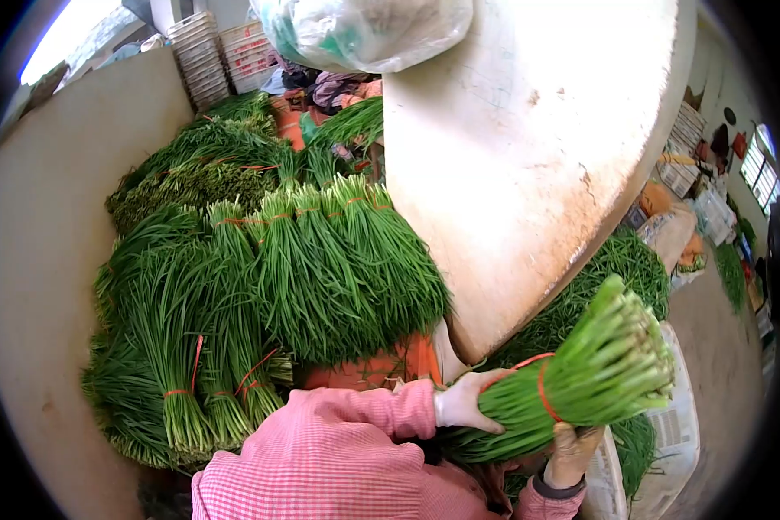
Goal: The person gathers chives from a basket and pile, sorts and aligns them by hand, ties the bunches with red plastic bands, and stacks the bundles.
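A thick bundle of green stalks (pixel 602 360), tied with a red band (pixel 543 390), lies across both my hands, its pale cut ends pointing right. My left hand (pixel 470 403), in a white glove, grips the leafy part just left of the band. Under the bundle, near the band, my right hand (pixel 574 451) holds it from below; its fingers are partly hidden. To the left, several tied bundles (pixel 338 260) are stacked in rows, and more bundles with red bands (pixel 186 407) lie closer to me.
A pale, stained slab (pixel 529 147) rises in the middle, with a plastic bag (pixel 364 30) at its top. A light wall (pixel 52 225) stands left. White crates (pixel 680 416) and loose greens (pixel 615 269) are at right. Crates are stacked (pixel 198 61) at the back, near a person's clothing.
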`<state>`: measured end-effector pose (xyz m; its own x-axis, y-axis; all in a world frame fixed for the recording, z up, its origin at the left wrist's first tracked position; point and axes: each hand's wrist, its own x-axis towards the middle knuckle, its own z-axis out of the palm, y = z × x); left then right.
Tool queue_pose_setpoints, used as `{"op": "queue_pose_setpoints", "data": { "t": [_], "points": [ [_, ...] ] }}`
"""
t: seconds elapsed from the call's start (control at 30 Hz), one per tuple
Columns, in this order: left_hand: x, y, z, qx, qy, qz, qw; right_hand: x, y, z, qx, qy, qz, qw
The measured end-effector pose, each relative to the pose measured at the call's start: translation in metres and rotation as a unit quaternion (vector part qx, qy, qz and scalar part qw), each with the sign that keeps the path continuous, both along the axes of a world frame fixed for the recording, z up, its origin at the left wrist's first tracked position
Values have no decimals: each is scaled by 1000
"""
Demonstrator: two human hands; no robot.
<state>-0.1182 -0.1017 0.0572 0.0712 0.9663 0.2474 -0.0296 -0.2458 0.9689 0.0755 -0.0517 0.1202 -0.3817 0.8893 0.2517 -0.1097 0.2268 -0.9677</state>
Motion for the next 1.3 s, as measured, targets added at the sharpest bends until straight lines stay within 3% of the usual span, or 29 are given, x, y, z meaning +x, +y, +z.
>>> {"op": "queue_pose_setpoints", "data": {
  "t": [0.07, 0.13, 0.27, 0.43, 0.57, 0.6, 0.63, 0.67, 0.73, 0.77, 0.8, 0.83, 0.9, 0.93, 1.07, 1.13, 1.17, 1.23, 1.27, 1.3],
  "points": [
    [-21, -9, -1, -17, -107, 36, 993, -30, -1, 8, 75, 33, 34, 996],
    [-54, -19, 7, -19, -109, 112, 987, -41, 0, 25, 129, -45, -4, 991],
    [-131, -31, 4, -2, -182, 281, 942, -14, 24, 3, 32, -107, -46, 993],
    [-255, -25, 5, -5, -227, 427, 875, 33, 48, -50, 16, -107, -77, 991],
    [-359, 4, -30, -62, -260, 518, 813, 50, 51, -75, 26, -149, -86, 985],
    [-371, 3, -45, -150, -209, 575, 777, 52, 49, -80, 40, -165, -88, 982],
    [-390, 1, -83, -298, -44, 589, 750, 51, 43, -83, 0, -140, -99, 985],
    [-397, 0, -123, -427, 125, 574, 687, 53, 37, -86, -3, -142, -106, 984],
    [-352, -13, -175, -448, 246, 459, 727, 59, 25, -92, -51, -150, -119, 980],
    [-301, -24, -180, -411, 308, 441, 736, 63, 18, -94, -59, -164, -122, 977],
    [-268, -30, -236, -387, 376, 401, 740, 71, 13, -102, -65, -166, -124, 976],
    [-223, -45, -261, -420, 359, 314, 772, 83, 9, -112, -80, -178, -126, 973],
    [-151, -64, -255, -272, 462, 89, 839, 102, 0, -132, -92, -200, -124, 968],
    [-144, -70, -261, -275, 459, 87, 840, 109, -4, -135, -94, -204, -123, 966],
    [-137, -85, -294, -487, 210, 249, 810, 122, -17, -137, -72, -303, -128, 942],
    [-172, -72, -329, -388, 103, 488, 775, 123, -19, -137, -69, -294, -148, 942],
    [-189, -64, -295, -392, -26, 510, 765, 123, -23, -137, -73, -294, -150, 941],
    [-230, -57, -283, -322, 40, 598, 733, 119, -28, -134, -81, -276, -168, 943],
    [-240, -55, -254, -309, 22, 635, 708, 118, -30, -133, -84, -267, -178, 943],
    [-250, -54, -235, -271, -73, 653, 704, 120, -32, -134, -90, -274, -186, 939]
  ]
}}
